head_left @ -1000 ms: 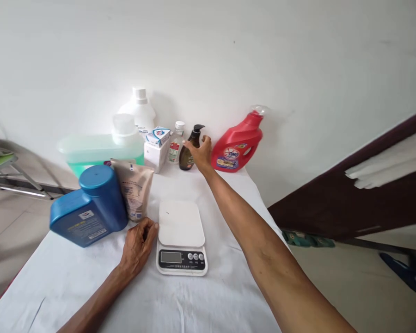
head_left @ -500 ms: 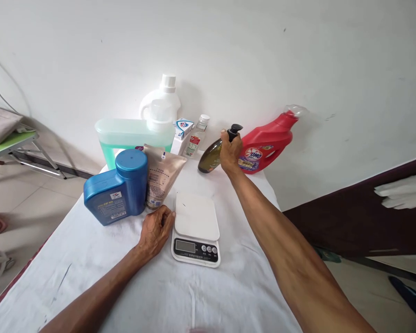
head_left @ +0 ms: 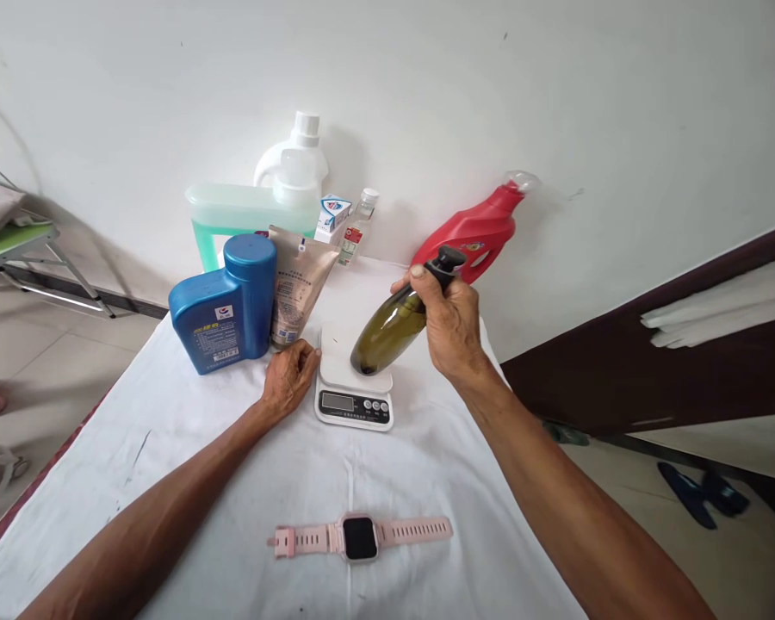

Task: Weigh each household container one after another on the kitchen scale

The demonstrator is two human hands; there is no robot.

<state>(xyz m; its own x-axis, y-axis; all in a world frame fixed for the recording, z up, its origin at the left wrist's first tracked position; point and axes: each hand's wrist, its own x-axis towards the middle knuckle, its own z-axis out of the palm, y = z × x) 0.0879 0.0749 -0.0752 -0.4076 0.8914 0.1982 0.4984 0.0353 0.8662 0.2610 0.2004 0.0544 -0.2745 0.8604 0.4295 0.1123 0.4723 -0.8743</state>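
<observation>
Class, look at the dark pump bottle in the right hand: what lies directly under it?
Under the tilted pump bottle, gripped by the right hand, sits the kitchen scale. The bottle covers part of its platform; contact cannot be told.

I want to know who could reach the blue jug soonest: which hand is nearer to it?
Left. The left hand rests on the cloth beside the blue jug; the right hand is beyond the scale.

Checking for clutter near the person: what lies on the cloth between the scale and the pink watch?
Nothing: in the head view, only bare white cloth separates the scale from the pink watch.
</observation>
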